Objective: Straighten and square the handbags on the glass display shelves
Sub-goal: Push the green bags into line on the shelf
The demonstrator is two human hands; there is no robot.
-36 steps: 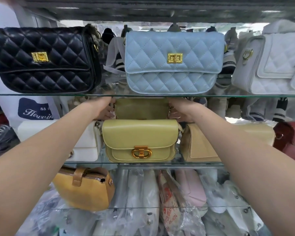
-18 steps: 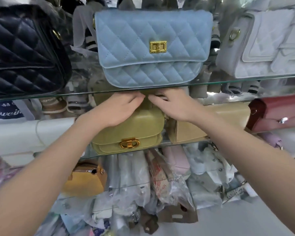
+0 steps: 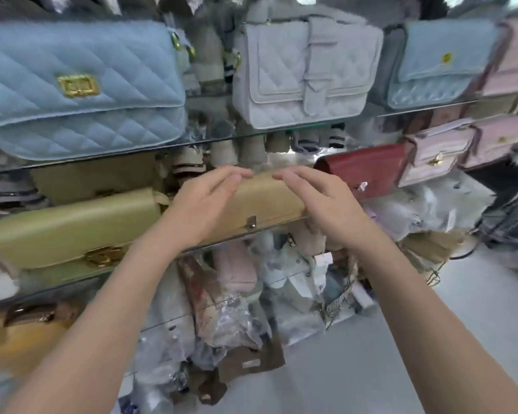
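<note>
A tan handbag (image 3: 263,201) with a small metal clasp sits on the middle glass shelf (image 3: 222,245). My left hand (image 3: 205,201) lies over its left part with fingers extended toward the top edge. My right hand (image 3: 317,201) is over its right end, fingers loosely spread. Neither hand curls round the bag; whether they touch it is blurred. To the left stands an olive-yellow handbag (image 3: 69,225) with a gold clasp. Right of the tan bag is a dark red bag (image 3: 368,168).
The upper glass shelf (image 3: 281,132) carries a light blue quilted bag (image 3: 78,88), a white quilted bag (image 3: 302,70) and another blue bag (image 3: 440,61). Pink bags (image 3: 440,150) sit at the right. A mustard bag (image 3: 21,333) and plastic-wrapped stock (image 3: 231,318) fill the lower shelves.
Both hands left the olive-yellow bag and moved right onto the tan bag. The camera view swung right, bringing the red and pink bags into view.
</note>
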